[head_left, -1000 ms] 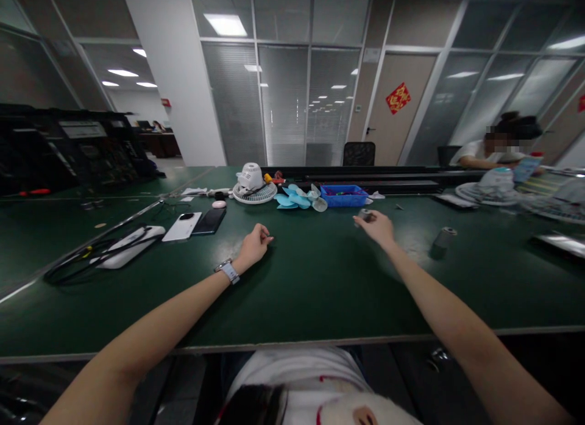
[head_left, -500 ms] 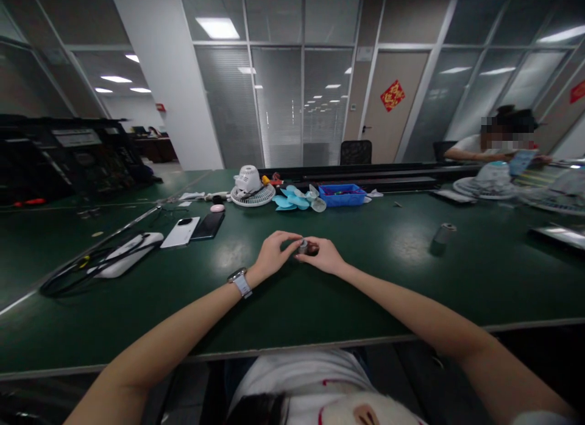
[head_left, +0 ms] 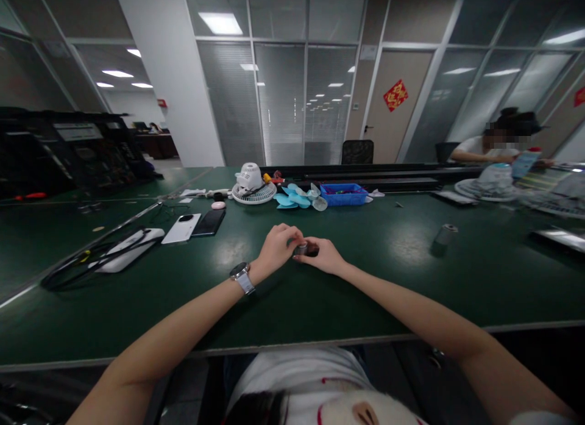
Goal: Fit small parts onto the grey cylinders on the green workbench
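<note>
Over the middle of the green table, my right hand (head_left: 322, 255) curls its thumb and fingers around a small silvery metal cylinder (head_left: 301, 249). A dark brownish part shows behind the cylinder, inside the curl of that hand. My left hand (head_left: 278, 247), with a watch on its wrist, is bent over the cylinder's top, thumb and fingertips pinched together. Whatever lies between those fingertips is too small to make out. To the right, a second, larger silvery cylinder (head_left: 446, 234) stands upright on the table, apart from both hands.
Towards the back sit a white fan housing (head_left: 249, 178) on its grille, light-blue fan blades (head_left: 292, 196) and a blue tray (head_left: 343, 194) of small parts. On the left are two phones (head_left: 181, 228) and a white case with black cable (head_left: 130, 251). Another person (head_left: 489, 147) sits far right.
My left fingers have drawn up and curled more tightly above the cylinder's top. My right hand keeps its hold in nearly the same place. The view has shifted slightly.
</note>
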A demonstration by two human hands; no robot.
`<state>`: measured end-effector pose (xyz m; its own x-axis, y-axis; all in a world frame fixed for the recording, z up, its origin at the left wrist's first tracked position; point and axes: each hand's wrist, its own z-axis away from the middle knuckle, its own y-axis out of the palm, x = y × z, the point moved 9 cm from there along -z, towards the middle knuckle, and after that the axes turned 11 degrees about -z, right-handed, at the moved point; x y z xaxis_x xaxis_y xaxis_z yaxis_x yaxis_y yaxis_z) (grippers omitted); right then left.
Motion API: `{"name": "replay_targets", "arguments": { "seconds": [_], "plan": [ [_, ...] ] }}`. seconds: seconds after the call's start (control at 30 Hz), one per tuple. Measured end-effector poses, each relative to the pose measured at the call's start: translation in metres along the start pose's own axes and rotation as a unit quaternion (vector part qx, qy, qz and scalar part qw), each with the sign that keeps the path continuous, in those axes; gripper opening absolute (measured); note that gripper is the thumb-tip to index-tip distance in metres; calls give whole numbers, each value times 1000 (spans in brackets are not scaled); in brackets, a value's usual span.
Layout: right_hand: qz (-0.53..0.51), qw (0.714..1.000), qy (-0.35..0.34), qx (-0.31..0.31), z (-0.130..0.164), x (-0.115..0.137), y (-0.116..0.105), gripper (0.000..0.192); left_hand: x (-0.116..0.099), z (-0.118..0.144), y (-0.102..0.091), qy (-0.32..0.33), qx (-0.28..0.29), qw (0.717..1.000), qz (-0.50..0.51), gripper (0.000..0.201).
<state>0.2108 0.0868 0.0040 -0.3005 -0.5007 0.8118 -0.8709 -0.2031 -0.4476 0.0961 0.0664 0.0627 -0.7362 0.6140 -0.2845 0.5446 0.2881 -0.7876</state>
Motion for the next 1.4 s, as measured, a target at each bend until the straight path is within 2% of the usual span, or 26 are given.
{"name": "replay_targets", "arguments": {
  "seconds": [0.1, 0.23, 0.3, 0.37, 0.5, 0.63, 0.7, 0.77, 0.8, 0.87, 0.9, 0.97, 1.03, 1.07, 1.17, 1.27, 1.33, 1.4],
  "plan": [
    [2, 1000, -3, 1, 0, 0, 1, 44, 4, 1, -6, -16, -54, 998, 19, 13],
    [-2, 1000, -6, -4, 1, 2, 2, 49, 32, 4, -9, -73, -84, 987, 114, 6],
    [-6, 1000, -9, -1, 2, 4, 2, 48, 49, 7, -3, -95, -67, 984, 133, 8],
    [-4, 1000, -10, -1, 2, 5, 1, 46, 62, 10, 9, -107, -25, 985, 133, 10],
    [-8, 1000, -12, -1, 2, 5, 1, 46, 72, 14, 31, -90, 53, 991, 82, 15],
    [-14, 1000, -6, 3, 3, 3, 6, 45, 70, 13, 33, -59, 49, 996, 52, 15],
    [-11, 1000, 4, -15, 2, -2, -3, 44, 71, 14, 34, -60, 51, 995, 65, 16],
    [-3, 998, 13, -58, -1, -11, -30, 43, 74, 15, 33, -74, 49, 992, 89, 19],
    [10, 996, 18, -90, -1, -18, -51, 42, 76, 16, 31, -82, 44, 991, 99, 21],
    [68, 981, 42, -174, 1, -34, -108, 41, 83, 17, 27, -97, 26, 989, 110, 23],
    [118, 966, 67, -222, 6, -44, -140, 41, 87, 17, 24, -106, 16, 988, 112, 24],
    [237, 909, 140, -314, 23, -63, -205, 42, 99, 17, 20, -135, -5, 985, 111, 24],
    [311, 851, 218, -364, 43, -82, -254, 44, 114, 18, 17, -181, -24, 977, 110, 24],
    [329, 829, 252, -376, 53, -92, -271, 44, 122, 20, 16, -207, -34, 972, 109, 24],
    [334, 798, 318, -389, 76, -115, -298, 45, 141, 25, 14, -273, -61, 953, 112, 22],
    [295, 791, 362, -396, 88, -128, -302, 48, 147, 28, 14, -304, -74, 942, 118, 20],
    [287, 783, 371, -407, 89, -124, -299, 53, 146, 29, 15, -306, -73, 942, 119, 19],
    [325, 776, 322, -434, 80, -100, -290, 63, 144, 29, 16, -304, -72, 943, 116, 17]
  ]
}}
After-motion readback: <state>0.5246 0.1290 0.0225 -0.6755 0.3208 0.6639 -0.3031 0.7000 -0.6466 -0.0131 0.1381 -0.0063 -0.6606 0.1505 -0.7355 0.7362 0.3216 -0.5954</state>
